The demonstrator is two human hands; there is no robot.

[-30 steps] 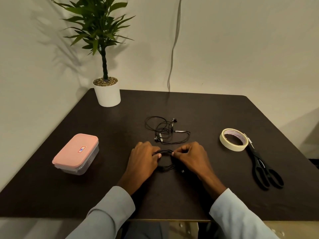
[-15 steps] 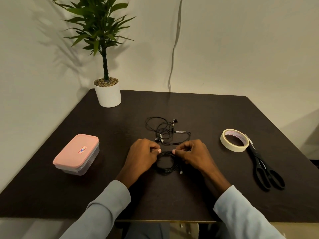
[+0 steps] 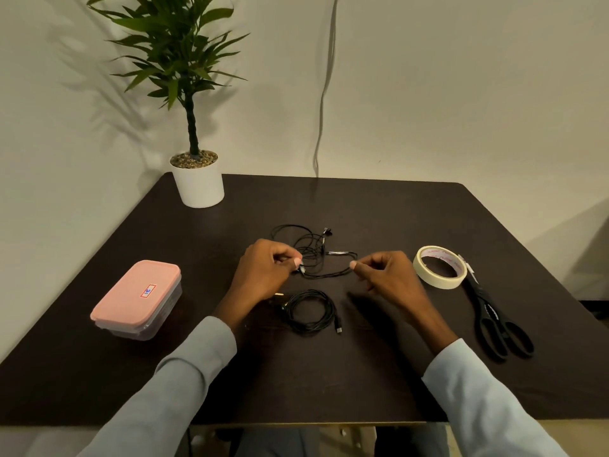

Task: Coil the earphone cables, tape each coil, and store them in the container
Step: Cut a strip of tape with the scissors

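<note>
A coiled black earphone cable lies free on the dark table between my wrists, its plug pointing right. Behind it sprawls a loose black earphone, uncoiled. My left hand hovers with its fingers curled, thumb tip right by the loose earphone's earbuds. My right hand is curled the same way, thumb at the right end of that loose cable. Whether either thumb touches the cable is unclear. The pink-lidded container sits closed at the left. A roll of masking tape lies to the right.
Black scissors lie just right of the tape, handles toward me. A potted plant in a white pot stands at the back left corner. A grey cord hangs down the wall behind the table.
Both hands let go of the coiled cable, which now rests on the table. They moved away from me and apart, to the two ends of the loose earphone.
</note>
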